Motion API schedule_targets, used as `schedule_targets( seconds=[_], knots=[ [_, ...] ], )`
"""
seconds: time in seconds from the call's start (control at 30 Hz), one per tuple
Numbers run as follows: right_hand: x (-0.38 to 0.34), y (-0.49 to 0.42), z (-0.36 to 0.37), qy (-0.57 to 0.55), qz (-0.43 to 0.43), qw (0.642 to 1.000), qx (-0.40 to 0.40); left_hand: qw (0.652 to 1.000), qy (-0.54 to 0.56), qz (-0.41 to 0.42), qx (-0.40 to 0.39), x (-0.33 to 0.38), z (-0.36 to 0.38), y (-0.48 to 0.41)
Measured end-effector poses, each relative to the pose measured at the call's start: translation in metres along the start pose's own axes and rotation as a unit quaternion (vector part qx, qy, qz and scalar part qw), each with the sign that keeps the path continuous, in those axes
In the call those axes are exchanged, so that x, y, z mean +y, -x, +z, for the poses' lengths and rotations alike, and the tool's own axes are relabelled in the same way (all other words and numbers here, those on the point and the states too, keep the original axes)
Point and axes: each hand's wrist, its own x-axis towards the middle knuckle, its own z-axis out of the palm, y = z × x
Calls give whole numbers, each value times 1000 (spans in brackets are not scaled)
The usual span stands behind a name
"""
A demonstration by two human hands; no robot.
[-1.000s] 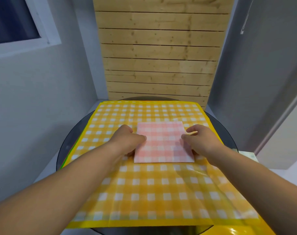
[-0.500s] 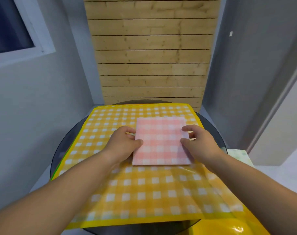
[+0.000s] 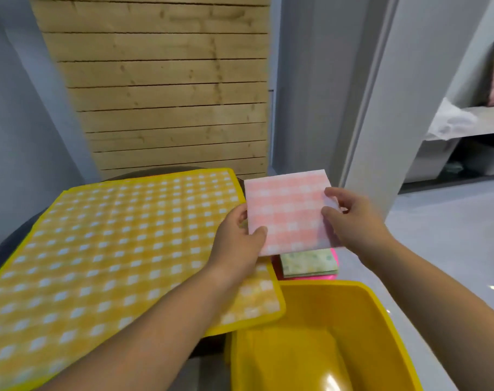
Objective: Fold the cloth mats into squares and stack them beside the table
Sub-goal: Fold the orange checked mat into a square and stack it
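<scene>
Pink mat (image 3: 288,213) was folded to a square and held in the air, flat side up, tilted slightly toward the camera. It sat past the right edge of the desk (image 3: 8,244), not touching it.

Left grip (image 3: 237,238) was grasping the mat's near-left corner, thumb on top and fingers underneath. Right grip (image 3: 350,221) was grasping the right edge, thumb and forefinger curled onto the top face; its other fingers were hidden behind the cloth.

Stack (image 3: 308,262) was directly below the pink mat, beside the desk. Its top layer was a folded green-print mat, with bright pink layers under that showing at the right and near edges. The far half of the stack was hidden by the held mat. Could not tell what the stack rested on.

Yellow mat (image 3: 113,249), checked, lay unfolded and flat on the desk and covered most of it. Its near-right corner overhung the desk edge. The dark round desk rim showed at the left and at the far side.

Yellow bin (image 3: 381,306) stood just in front of the stack, open top, glossy inside. The yellow mat's corner was just beside its rim.

Wood panel (image 3: 169,94) stood behind the desk, and a shelf (image 3: 480,117) was at far right.
</scene>
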Motion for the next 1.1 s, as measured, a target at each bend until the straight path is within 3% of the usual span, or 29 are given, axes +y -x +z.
schedule_targets(
  seconds=[0.2, 0.4, 0.5, 0.7, 1.1],
  knots=[
    [60, -7, -61, 67, 32, 997, 28, 1000, -6, -10, 23, -25, 117, 28],
    [130, -18, -65, 89, 92, 992, 4, 994, 18, -105, 30, -89, 180, 28],
    [157, -35, -53, 90, 106, 990, -11, 991, 11, -130, 21, -115, 186, 14],
    [190, -90, -6, 74, 89, 993, -36, 993, -42, -103, 30, -152, 176, -46],
    [233, -139, 50, 156, 56, 982, -89, 984, -118, -129, 20, -215, 163, -100]
  ],
)
